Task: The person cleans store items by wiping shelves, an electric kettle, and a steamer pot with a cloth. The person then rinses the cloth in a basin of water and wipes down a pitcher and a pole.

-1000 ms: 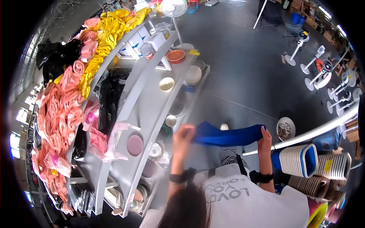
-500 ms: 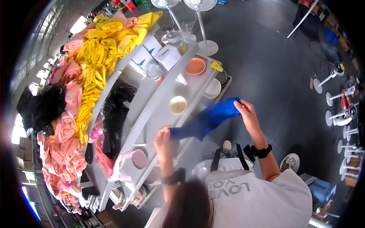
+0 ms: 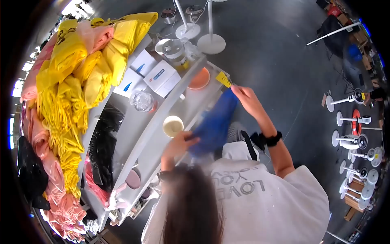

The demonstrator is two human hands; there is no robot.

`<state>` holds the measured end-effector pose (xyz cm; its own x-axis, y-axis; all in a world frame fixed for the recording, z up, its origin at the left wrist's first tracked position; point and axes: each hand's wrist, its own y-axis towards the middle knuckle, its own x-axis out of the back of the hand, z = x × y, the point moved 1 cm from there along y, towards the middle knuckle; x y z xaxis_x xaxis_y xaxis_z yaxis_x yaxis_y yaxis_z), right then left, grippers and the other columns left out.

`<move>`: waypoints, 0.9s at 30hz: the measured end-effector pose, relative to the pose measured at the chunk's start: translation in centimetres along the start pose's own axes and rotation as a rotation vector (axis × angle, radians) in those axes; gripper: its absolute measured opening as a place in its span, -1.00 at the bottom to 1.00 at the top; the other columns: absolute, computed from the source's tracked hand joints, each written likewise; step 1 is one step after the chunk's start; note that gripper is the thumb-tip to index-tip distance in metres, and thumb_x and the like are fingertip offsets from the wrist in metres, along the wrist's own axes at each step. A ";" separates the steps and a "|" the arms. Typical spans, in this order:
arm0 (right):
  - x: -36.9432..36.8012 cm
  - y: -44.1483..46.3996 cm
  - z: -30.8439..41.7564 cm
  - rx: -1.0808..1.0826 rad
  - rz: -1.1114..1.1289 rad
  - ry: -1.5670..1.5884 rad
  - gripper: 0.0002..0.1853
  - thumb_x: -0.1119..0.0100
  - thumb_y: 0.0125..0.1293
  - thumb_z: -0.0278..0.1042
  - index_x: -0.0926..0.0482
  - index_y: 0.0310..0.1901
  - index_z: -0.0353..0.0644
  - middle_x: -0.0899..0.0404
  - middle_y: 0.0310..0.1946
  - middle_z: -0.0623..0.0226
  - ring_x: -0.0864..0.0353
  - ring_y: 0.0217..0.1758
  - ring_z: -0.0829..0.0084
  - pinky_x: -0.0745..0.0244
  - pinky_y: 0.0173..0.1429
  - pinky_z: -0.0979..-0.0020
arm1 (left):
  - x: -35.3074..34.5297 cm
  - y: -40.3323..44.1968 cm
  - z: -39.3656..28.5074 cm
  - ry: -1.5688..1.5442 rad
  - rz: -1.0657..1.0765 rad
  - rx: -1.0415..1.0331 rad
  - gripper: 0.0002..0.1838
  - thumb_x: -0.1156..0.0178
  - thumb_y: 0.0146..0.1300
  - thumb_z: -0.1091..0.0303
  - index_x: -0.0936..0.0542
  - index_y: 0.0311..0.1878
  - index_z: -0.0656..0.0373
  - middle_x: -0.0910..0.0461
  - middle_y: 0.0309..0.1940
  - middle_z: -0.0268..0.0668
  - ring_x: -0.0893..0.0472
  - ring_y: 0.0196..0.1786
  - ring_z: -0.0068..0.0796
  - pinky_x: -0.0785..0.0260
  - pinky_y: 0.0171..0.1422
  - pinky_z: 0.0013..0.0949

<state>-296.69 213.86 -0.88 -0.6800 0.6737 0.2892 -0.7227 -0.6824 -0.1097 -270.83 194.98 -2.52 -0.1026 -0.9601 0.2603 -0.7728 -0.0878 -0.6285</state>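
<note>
A blue plastic bag or cloth (image 3: 215, 124), blurred by motion, hangs stretched between my two hands over the shelf's edge. My right hand (image 3: 245, 97) pinches its upper corner, close to a yellow tag (image 3: 224, 79). At its lower left side my left hand (image 3: 178, 145) has the fingers closed on the blue material. Just above the left hand stands a cream round container (image 3: 173, 126) on the grey shelf (image 3: 156, 142). An orange round dish (image 3: 199, 78) lies farther up the shelf.
Yellow bags (image 3: 73, 93) and pink bags (image 3: 55, 175) are heaped along the left. White boxes (image 3: 162, 78) and a clear plastic container (image 3: 142, 101) occupy the upper shelf. White fan stands (image 3: 211, 43) rise beyond the shelf; several fans (image 3: 352, 97) stand far right.
The view has shifted toward the shelf's far end. Both hands have carried the blue material up along the shelf, and it now hangs more steeply, from right hand down to left.
</note>
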 end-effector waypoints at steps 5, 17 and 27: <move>1.1 12.8 3.5 0.352 -0.243 -0.111 -0.63 -0.07 0.38 -0.11 -0.62 -0.28 -0.32 -0.67 -0.49 0.22 -0.68 -0.39 0.33 -0.48 -0.29 0.39 | 2.5 1.9 -2.7 -0.092 -0.182 0.045 -0.66 -0.31 0.23 0.15 -0.62 -0.38 0.31 -0.51 -0.60 -0.45 -0.43 -0.52 -0.70 -0.26 -0.43 -0.51; -7.2 30.9 -0.3 0.679 0.653 -0.104 -0.27 -0.46 -0.03 -0.22 -0.36 0.20 -0.21 -0.45 0.14 0.02 -0.50 0.13 0.09 -0.37 0.20 0.24 | -3.3 5.8 -7.7 -0.578 -0.666 0.122 -0.68 -0.33 0.22 0.17 -0.66 -0.31 0.32 -0.55 -0.62 -0.42 -0.43 -0.51 -0.71 -0.25 -0.42 -0.50; -6.4 31.5 1.0 0.340 0.999 0.002 -0.54 -0.32 0.16 0.04 -0.59 -0.22 -0.28 -0.51 -0.54 0.26 -0.49 -0.46 0.38 -0.34 -0.33 0.33 | -9.2 7.6 -14.8 -0.815 -0.979 0.405 -0.61 -0.31 0.21 0.17 -0.64 -0.18 0.40 -0.65 -0.50 -0.29 -0.56 -0.44 -0.59 -0.38 -0.31 -0.50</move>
<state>-314.97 187.77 -5.21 -0.9476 -0.2383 0.2129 0.2386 -0.9708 -0.0246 -285.00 207.08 1.13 0.8940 -0.3275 0.3059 -0.0592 -0.7629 -0.6438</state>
